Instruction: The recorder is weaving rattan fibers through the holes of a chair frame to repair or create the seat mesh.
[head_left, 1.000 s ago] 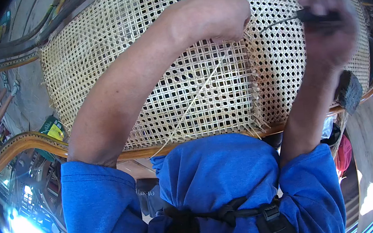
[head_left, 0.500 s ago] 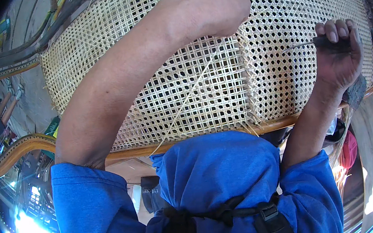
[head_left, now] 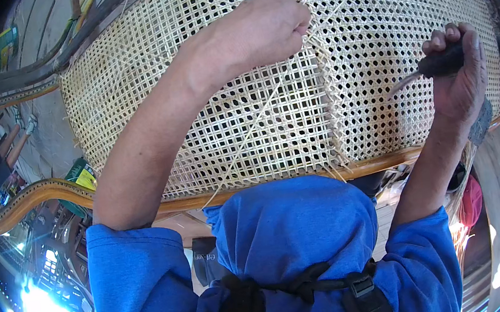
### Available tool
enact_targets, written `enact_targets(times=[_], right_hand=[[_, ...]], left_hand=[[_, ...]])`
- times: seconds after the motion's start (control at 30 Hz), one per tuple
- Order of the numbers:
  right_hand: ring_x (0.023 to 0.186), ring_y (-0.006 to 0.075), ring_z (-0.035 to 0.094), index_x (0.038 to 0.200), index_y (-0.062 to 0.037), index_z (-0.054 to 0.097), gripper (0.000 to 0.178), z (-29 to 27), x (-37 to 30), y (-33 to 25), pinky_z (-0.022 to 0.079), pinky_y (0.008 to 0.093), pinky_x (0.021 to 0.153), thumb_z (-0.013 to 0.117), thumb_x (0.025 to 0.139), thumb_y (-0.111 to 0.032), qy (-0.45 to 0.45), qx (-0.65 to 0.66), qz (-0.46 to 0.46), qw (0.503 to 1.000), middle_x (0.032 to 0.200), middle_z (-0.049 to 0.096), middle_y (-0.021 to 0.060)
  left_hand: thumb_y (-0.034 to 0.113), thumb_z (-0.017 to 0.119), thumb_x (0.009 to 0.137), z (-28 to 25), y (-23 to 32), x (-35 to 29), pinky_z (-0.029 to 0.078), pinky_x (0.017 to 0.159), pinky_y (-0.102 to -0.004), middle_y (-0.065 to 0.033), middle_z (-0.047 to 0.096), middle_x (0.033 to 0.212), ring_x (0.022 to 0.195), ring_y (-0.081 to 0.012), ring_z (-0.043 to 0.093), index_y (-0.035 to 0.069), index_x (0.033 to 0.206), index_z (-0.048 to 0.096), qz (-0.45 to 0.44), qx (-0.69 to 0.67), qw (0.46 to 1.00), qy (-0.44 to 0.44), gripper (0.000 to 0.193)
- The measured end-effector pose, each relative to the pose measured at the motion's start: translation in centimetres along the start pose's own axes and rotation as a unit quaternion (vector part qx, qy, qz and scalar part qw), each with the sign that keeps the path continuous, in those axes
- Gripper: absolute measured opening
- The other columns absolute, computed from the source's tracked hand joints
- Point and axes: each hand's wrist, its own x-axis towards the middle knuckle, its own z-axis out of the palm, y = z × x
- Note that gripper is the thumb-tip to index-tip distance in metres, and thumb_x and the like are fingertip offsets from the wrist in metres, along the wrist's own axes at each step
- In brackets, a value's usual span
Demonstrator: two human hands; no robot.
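Note:
A large woven cane panel (head_left: pixel 248 138) is stretched across a curved brown wooden frame (head_left: pixel 374 164). Near its middle, a thicker braided seam (head_left: pixel 326 85) runs from far to near. My left hand (head_left: pixel 269 27) is closed over this seam, its fingertips pinching at a thin cane strand. That pale strand (head_left: pixel 258 118) slants over the weave from the near rail toward this hand; the exact grip is partly hidden. At the right, above the weave, my right hand (head_left: pixel 459 73) is wrapped round an awl-like tool (head_left: pixel 437 65) with a dark handle. Its curved metal tip points left, apart from the seam.
Curved wooden arms (head_left: pixel 38 192) with dotted edges stick out at the left. A yellow-and-green container (head_left: pixel 82 175) stands beyond the frame there. At the right, a red item (head_left: pixel 469 200) lies below the frame. Another person's legs (head_left: pixel 12 149) show at the far left.
My left hand has drawn back to the left and nearer, so its closed fingers now show at the seam. In my right hand the tool has tilted, its tip dropping lower.

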Motion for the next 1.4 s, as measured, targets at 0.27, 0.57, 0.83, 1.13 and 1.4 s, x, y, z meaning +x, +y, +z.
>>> enact_targets(times=[0.27,0.57,0.83,1.13,1.4], right_hand=[[0.070,0.0232,0.063,0.106,-0.0001,0.056,0.016,5.9,0.7,3.4,0.055,0.0373,0.069,0.056,0.090,-0.002,0.026,-0.040,-0.177,0.983,0.081,0.064,0.0152],[0.070,0.0194,0.061,0.104,0.0030,0.047,0.020,9.2,1.5,7.4,0.054,0.0332,0.067,0.059,0.089,-0.002,0.061,-0.104,-0.186,0.975,0.077,0.060,0.0137],[0.069,0.0121,0.060,0.099,-0.0001,0.052,0.012,13.2,-1.2,7.0,0.052,0.0242,0.067,0.058,0.090,-0.006,0.028,-0.420,-0.323,0.847,0.077,0.061,0.0101],[0.065,0.0157,0.059,0.104,-0.0022,0.043,0.019,6.7,1.6,9.9,0.054,0.0314,0.059,0.057,0.092,-0.006,0.167,-0.033,-0.132,0.976,0.076,0.057,0.0090],[0.071,0.0127,0.058,0.103,-0.0042,0.055,0.020,5.5,1.4,7.9,0.051,0.0252,0.064,0.065,0.088,-0.011,0.174,-0.155,-0.104,0.967,0.081,0.060,0.0076]], left_hand=[[0.011,0.055,0.076,-0.8,0.0,0.1,0.048,0.059,-0.0399,-0.0160,0.061,0.065,0.059,-0.0283,0.060,0.001,0.080,0.063,-0.027,0.007,0.999,-0.031,0.014],[0.012,0.058,0.074,-0.8,0.5,0.9,0.050,0.061,-0.0381,-0.0134,0.063,0.067,0.060,-0.0254,0.062,0.002,0.083,0.065,-0.061,-0.010,0.996,-0.066,0.015],[0.009,0.058,0.074,-0.7,-0.4,0.5,0.049,0.058,-0.0380,-0.0121,0.061,0.064,0.058,-0.0237,0.060,0.001,0.078,0.063,-0.055,-0.050,0.996,-0.055,0.011],[0.008,0.056,0.077,-0.7,0.1,0.9,0.047,0.059,-0.0383,-0.0119,0.059,0.061,0.056,-0.0217,0.058,0.002,0.075,0.062,-0.081,-0.002,0.992,-0.095,0.009],[0.010,0.057,0.078,-0.1,0.1,0.2,0.048,0.059,-0.0388,-0.0123,0.061,0.063,0.056,-0.0229,0.059,0.002,0.076,0.063,-0.013,-0.017,1.000,-0.012,0.010]])
